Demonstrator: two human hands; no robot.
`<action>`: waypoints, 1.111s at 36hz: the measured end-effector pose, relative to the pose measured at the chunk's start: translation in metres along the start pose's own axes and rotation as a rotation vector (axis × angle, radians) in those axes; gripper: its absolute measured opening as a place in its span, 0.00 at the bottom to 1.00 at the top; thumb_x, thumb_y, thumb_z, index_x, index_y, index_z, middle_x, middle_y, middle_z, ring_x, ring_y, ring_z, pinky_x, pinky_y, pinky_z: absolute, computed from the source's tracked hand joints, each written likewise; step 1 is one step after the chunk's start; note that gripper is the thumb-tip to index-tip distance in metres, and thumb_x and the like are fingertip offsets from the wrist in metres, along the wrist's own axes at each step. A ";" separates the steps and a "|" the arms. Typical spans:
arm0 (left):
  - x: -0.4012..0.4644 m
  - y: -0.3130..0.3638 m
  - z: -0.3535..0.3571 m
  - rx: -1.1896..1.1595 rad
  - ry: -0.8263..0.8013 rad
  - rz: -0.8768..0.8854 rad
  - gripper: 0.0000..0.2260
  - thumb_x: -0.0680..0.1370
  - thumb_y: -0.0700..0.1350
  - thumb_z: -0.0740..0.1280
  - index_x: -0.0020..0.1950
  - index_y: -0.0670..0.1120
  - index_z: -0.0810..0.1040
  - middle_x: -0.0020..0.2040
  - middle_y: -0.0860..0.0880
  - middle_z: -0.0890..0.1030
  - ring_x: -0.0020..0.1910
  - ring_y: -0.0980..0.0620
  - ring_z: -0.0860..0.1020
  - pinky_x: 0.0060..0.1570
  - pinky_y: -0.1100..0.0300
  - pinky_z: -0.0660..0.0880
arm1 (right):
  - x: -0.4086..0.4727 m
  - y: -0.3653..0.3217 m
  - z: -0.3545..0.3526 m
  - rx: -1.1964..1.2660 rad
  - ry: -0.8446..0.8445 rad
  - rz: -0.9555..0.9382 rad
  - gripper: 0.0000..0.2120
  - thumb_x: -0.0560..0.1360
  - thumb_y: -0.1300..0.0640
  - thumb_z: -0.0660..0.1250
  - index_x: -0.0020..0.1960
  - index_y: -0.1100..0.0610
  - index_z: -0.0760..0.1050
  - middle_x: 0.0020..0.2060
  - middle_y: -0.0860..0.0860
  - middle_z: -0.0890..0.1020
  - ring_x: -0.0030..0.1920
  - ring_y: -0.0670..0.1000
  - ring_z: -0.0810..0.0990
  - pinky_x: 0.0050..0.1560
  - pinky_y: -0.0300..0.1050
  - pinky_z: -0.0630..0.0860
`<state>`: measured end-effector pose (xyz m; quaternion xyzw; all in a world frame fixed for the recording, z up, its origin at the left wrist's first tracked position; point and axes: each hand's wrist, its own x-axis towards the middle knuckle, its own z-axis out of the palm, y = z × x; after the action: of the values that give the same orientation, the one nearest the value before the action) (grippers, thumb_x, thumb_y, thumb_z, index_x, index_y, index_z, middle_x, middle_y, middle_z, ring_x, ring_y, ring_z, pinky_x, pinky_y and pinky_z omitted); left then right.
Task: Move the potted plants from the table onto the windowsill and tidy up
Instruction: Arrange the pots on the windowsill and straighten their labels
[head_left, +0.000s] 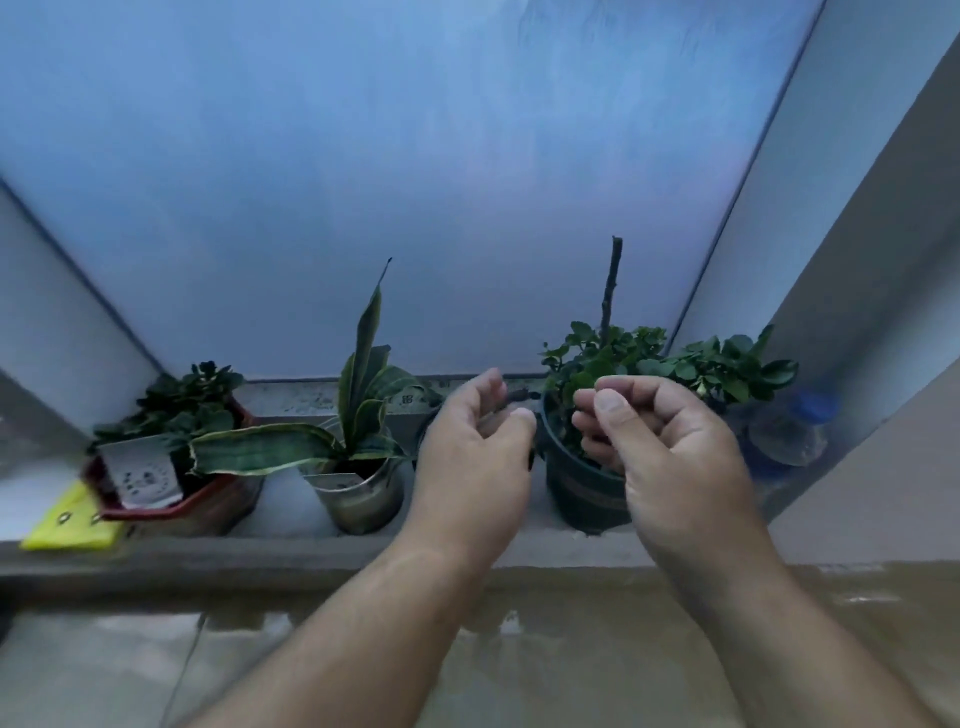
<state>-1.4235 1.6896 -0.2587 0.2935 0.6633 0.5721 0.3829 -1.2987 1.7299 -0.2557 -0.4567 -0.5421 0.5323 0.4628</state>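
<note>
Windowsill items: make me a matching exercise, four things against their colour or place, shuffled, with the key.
Things:
1. hexagonal pot
2. metal pot
3. dark round pot
4. flat yellow piece

Descriptions:
A. holds the long striped leaves
B. far left edge of the sill
C. red
D. between the two hands

Pairs: 1-C, 2-A, 3-D, 4-B

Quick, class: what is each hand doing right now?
Left hand: fingers loosely curled, holding nothing visible.
Right hand: fingers curled by the dark pot, grip cannot be told.
</note>
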 end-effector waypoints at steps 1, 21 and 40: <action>-0.002 0.002 -0.006 -0.007 0.015 0.000 0.22 0.80 0.44 0.66 0.74 0.53 0.70 0.66 0.57 0.76 0.63 0.60 0.76 0.67 0.52 0.74 | 0.000 0.000 0.006 -0.007 -0.024 -0.007 0.04 0.79 0.55 0.67 0.52 0.51 0.80 0.47 0.51 0.87 0.49 0.47 0.85 0.54 0.45 0.82; -0.101 0.027 -0.220 -0.051 0.670 0.059 0.16 0.79 0.40 0.69 0.66 0.51 0.77 0.59 0.55 0.82 0.58 0.54 0.82 0.56 0.52 0.80 | -0.051 0.019 0.208 0.124 -0.509 0.108 0.04 0.79 0.56 0.69 0.53 0.53 0.80 0.45 0.51 0.85 0.48 0.55 0.86 0.50 0.51 0.83; -0.022 0.034 -0.265 -0.195 0.558 0.168 0.15 0.78 0.40 0.68 0.64 0.49 0.76 0.58 0.51 0.79 0.59 0.50 0.81 0.50 0.56 0.80 | -0.041 0.012 0.130 -0.227 -0.288 0.058 0.04 0.78 0.55 0.70 0.53 0.50 0.81 0.46 0.52 0.86 0.45 0.48 0.86 0.47 0.49 0.84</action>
<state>-1.6371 1.5360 -0.2078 0.1407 0.6580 0.7214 0.1636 -1.4212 1.6693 -0.2688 -0.4406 -0.6458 0.5409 0.3103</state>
